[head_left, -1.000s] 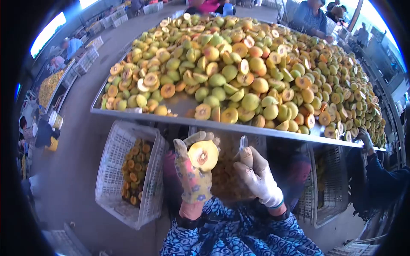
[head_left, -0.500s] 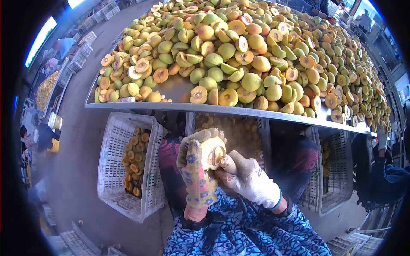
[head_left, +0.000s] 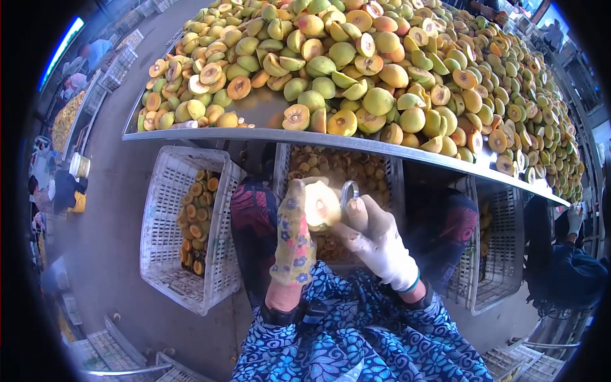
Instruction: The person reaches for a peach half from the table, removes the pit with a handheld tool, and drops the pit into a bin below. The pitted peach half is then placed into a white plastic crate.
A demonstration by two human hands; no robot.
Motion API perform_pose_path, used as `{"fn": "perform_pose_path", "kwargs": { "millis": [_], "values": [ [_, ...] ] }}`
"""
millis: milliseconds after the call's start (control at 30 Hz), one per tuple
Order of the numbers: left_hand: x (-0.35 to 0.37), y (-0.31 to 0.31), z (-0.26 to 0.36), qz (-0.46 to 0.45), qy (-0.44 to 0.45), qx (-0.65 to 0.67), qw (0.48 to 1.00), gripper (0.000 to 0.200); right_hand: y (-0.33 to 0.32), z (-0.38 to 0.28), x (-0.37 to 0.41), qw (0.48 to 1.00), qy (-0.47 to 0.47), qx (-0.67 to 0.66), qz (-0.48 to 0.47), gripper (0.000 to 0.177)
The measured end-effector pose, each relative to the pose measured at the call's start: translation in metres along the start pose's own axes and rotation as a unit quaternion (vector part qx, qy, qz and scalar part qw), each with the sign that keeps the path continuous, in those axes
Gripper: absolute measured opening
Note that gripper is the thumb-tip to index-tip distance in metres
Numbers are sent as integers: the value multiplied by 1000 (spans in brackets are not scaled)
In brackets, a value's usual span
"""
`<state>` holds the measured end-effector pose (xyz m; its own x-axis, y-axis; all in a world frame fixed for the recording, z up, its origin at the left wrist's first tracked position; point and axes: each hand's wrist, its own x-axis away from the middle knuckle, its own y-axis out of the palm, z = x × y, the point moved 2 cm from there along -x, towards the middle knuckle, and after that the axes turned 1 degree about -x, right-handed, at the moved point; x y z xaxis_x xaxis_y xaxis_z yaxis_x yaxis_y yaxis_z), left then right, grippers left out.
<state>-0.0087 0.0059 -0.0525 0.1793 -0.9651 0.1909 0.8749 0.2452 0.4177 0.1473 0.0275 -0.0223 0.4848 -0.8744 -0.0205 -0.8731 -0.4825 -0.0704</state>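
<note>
My left hand (head_left: 294,239), in a flower-patterned glove, is wrapped round a peach half (head_left: 321,207), its pale cut face turned toward my right hand. My right hand (head_left: 383,251), in a white glove with stained fingers, grips a small pitting knife with a looped metal blade (head_left: 349,191). The loop stands upright beside the fruit, a little apart from it; the handle is hidden in my fingers. Both hands are above my lap, over a crate (head_left: 282,172) of cut fruit pieces.
A metal-edged table (head_left: 267,134) bears a big heap of halved peaches (head_left: 379,102). Below it, a white crate (head_left: 219,254) with fruit halves stands at left, and another crate (head_left: 503,280) at right. A co-worker's gloved hand (head_left: 575,219) is at the far right edge.
The looped blade was at the cut face of the peach half; now it is drawn away and raised to the right. The view has tilted slightly, with the table higher up.
</note>
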Motion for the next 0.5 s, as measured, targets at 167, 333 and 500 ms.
{"fn": "perform_pose_path", "kwargs": {
  "millis": [167,333,500],
  "values": [
    [2,-5,-8,12,92,-234,968,28,5,-14,2,974,-108,200,7,35],
    [5,6,10,-9,58,-277,959,14,-4,-4,3,992,33,67,-102,33],
    [2,-11,-16,25,98,-263,959,18,9,2,13,987,-36,145,-64,31]
  ]
}}
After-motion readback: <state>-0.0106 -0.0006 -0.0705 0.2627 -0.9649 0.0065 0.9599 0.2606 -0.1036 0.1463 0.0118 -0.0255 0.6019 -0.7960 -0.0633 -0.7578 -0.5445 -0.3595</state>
